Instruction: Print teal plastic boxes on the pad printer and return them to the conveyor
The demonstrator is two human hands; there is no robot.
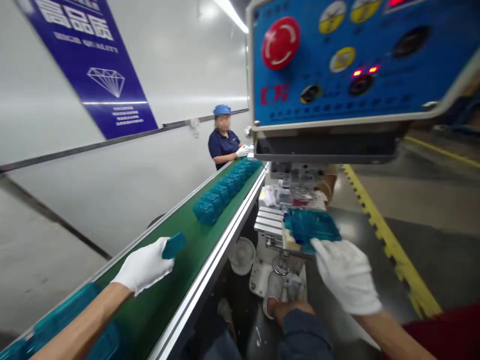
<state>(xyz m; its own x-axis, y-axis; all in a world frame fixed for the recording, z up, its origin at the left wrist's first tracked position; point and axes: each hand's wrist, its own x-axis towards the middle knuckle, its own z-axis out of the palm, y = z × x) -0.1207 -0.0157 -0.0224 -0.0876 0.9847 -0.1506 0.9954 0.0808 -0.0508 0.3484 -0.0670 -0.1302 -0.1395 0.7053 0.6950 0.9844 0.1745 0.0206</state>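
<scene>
Here your left hand (144,266) has its fingers pinched on a small teal plastic piece (175,245) over the green conveyor belt (187,272), while your right hand (347,275) grips a translucent teal container (315,225) at the blue-panelled machine (360,107).

Banner (123,112): purple-blue, slanting across the left side, with white lettering and a diamond drawing.
Wall (180,55): pale and glossy, crossed by a dark strip (75,151).
Lamp (233,15): a bright white bar at the top.
Co-worker (221,145): at the far end, in a dark short-sleeved shirt, a blue cap (222,109) and a white glove (243,151).
Bucket (242,256): whitish, round, standing low down.
Floor (423,230): grey, with a notched yellow stripe (397,250) and a thinner yellow line (442,151) farther back.
Lower right corner: something dark red (446,332), too blurred to name.
</scene>
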